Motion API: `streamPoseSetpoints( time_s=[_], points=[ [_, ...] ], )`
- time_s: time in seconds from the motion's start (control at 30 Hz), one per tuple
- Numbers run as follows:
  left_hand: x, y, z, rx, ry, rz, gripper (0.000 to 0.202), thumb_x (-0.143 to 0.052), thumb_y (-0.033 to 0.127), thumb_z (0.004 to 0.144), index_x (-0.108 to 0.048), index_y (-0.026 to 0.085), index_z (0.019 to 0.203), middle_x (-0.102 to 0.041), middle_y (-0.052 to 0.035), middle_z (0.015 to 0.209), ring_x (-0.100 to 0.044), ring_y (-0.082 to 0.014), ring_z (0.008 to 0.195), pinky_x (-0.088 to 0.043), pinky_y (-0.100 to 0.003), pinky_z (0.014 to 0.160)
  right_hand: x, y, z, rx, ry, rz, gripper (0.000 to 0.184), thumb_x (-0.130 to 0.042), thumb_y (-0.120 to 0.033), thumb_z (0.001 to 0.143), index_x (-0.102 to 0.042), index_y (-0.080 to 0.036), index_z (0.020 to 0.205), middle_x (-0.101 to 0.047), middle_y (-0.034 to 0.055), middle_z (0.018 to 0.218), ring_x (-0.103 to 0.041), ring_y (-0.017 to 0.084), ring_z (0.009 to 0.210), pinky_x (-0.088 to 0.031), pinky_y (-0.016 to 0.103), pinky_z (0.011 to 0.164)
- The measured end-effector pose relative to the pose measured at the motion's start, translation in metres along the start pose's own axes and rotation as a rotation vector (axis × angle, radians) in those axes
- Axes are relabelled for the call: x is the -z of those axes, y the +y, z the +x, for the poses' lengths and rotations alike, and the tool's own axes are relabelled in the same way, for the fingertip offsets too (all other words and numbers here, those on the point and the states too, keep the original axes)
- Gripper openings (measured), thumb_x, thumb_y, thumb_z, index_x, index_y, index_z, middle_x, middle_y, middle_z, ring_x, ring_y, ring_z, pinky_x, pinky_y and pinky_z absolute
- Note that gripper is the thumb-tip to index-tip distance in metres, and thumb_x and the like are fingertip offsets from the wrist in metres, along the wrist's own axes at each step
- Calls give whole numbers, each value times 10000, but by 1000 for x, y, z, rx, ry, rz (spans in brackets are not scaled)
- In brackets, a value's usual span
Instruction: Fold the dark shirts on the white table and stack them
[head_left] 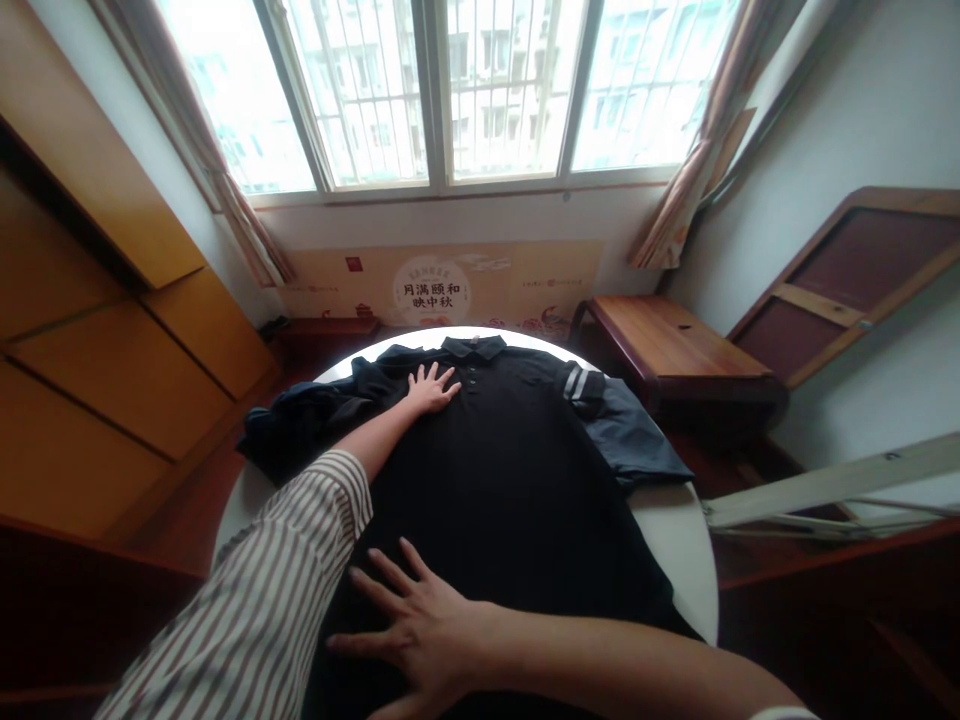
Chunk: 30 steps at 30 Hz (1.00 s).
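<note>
A black polo shirt lies spread out on a round white table, its collar at the far edge and its lower part close to me. My left hand rests with fingers spread on the upper chest, just left of the button placket. Nearer to me, my right hand is over the lower left part of the shirt, fingers wide apart. Neither hand grips anything. White stripes mark the sleeve on the right. The shirt's bottom edge is out of view or hidden by my right arm.
Dark crumpled clothes are heaped at the table's left edge. A folded dark blue-grey garment lies under the striped sleeve. Beyond the table stand a wooden side table and a printed banner below the window. Yellow cabinets line the left.
</note>
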<state>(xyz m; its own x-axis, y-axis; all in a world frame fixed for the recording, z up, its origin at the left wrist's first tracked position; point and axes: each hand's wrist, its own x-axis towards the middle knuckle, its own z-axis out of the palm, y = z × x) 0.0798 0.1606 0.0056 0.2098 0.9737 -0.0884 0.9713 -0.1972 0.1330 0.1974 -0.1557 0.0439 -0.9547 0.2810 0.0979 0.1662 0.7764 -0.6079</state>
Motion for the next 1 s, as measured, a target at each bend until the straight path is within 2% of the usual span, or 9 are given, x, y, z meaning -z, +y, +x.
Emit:
streamPoseSetpoints(
  time_s=[0.1,0.2,0.3,0.4,0.53,0.67,0.77,0.9,1.0],
  points=[
    [-2,1,-3,-1,33,19,710,-215,706,913,-234,370,1538,-146,-50,1633,-114,-413,1468,-129,-626,1133,13,6,-11,-3,16,-26,667,-496,-596,918,-404,-242,1475,-373,124,1544,-291,318,1436,-186,552,1167],
    [-2,4,-4,-29,108,62,659,-247,644,941,-355,309,1499,-292,-102,1577,-267,-403,1417,-231,-578,1114,40,27,-26,-195,105,-170,564,-481,-532,945,-496,-201,1402,-494,146,1452,-458,305,1327,-314,517,1116],
    [5,4,2,-37,205,89,581,-203,475,998,-476,163,1405,-425,-166,1470,-381,-336,1350,-299,-461,1102,62,52,-42,-402,127,-279,528,-426,-495,977,-481,-218,1423,-419,155,1509,-381,357,1375,-280,623,1095],
    [13,-4,13,-21,192,84,554,-218,386,1009,-402,82,1433,-438,-195,1455,-391,-294,1351,-293,-398,1114,63,61,-54,-467,86,-242,601,-406,-596,955,-397,-313,1484,-286,104,1587,-201,396,1451,-150,715,1090],
    [19,-20,30,-1,77,78,676,-324,521,971,-290,112,1508,-390,-197,1509,-402,-329,1354,-316,-449,1105,39,47,-68,-450,104,-196,659,-410,-687,909,-333,-400,1498,-120,50,1630,-18,400,1476,27,729,1083],
    [25,-25,41,37,-5,66,755,-304,635,933,-323,142,1505,-323,-190,1553,-342,-363,1396,-303,-518,1113,18,30,-77,-419,119,-160,677,-412,-691,906,-284,-415,1511,-94,33,1632,8,377,1480,54,703,1099],
    [31,-18,41,61,-26,64,744,-277,617,944,-344,119,1493,-307,-208,1555,-305,-379,1415,-285,-562,1114,17,26,-79,-410,110,-139,677,-405,-686,911,-287,-402,1514,-112,40,1631,5,379,1480,50,711,1096],
    [30,10,21,41,33,74,606,-243,442,995,-364,78,1465,-289,-226,1557,-240,-380,1441,-247,-582,1123,30,25,-77,-391,109,-149,655,-471,-613,921,-368,-316,1496,-253,91,1601,-149,394,1464,-93,697,1118],
    [22,39,-23,-74,72,77,510,-267,368,1007,-423,122,1425,-285,-159,1576,-219,-333,1455,-216,-545,1151,44,18,-83,-405,215,-229,490,-536,-426,938,-522,-203,1375,-500,135,1441,-444,314,1324,-341,514,1101]
  ],
)
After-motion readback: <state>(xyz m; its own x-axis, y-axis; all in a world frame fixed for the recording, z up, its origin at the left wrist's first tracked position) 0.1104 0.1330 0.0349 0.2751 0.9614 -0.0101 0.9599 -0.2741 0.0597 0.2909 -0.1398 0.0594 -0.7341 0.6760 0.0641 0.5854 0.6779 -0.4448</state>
